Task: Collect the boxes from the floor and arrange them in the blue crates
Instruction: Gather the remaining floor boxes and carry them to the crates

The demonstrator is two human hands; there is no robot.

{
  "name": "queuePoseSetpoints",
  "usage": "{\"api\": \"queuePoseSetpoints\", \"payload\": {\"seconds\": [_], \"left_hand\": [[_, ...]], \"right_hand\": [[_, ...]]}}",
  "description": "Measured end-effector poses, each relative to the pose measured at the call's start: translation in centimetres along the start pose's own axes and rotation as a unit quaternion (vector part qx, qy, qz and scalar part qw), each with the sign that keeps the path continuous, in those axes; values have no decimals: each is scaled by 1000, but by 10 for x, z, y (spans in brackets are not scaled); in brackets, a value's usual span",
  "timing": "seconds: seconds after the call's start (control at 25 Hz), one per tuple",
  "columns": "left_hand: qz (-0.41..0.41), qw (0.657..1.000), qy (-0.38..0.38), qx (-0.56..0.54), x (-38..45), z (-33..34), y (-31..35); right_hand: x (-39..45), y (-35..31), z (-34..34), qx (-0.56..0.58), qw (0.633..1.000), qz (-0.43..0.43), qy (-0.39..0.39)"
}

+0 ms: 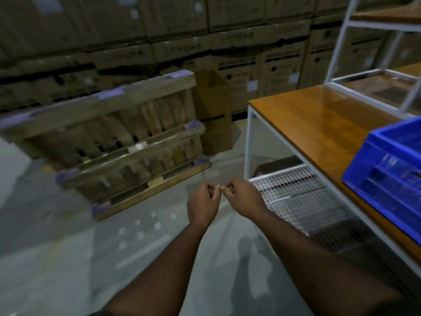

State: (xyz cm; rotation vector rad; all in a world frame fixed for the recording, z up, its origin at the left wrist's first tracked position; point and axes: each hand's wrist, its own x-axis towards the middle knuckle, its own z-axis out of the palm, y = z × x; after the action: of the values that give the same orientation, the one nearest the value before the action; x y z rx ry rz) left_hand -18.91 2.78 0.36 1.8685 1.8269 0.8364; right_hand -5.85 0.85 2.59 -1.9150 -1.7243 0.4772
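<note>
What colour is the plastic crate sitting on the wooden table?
Bright blue. The ribbed plastic crate shows best in the head view, at the right edge.

Glossy wooden tabletop (319,124), blue plastic crate (391,179), rough wooden pallets (118,142), cardboard cartons (227,51).

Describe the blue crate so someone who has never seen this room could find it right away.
Find the white-framed table with the glossy orange-brown wooden top on the right. The blue crate sits on its near right end, partly cut off by the picture's edge. It is the only bright blue plastic thing among brown cartons and wooden pallets.
</note>
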Motion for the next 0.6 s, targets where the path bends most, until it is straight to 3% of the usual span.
{"api": "queuePoseSetpoints", "payload": {"seconds": [0.32, 0.6], "left_hand": [[-156, 984, 83, 12, -61, -141, -176], [-282, 946, 158, 1, -140, -244, -307]], "right_hand": [[-57, -157, 139, 1, 992, -82, -92], [-128, -290, 251, 13, 968, -191, -164]]}}
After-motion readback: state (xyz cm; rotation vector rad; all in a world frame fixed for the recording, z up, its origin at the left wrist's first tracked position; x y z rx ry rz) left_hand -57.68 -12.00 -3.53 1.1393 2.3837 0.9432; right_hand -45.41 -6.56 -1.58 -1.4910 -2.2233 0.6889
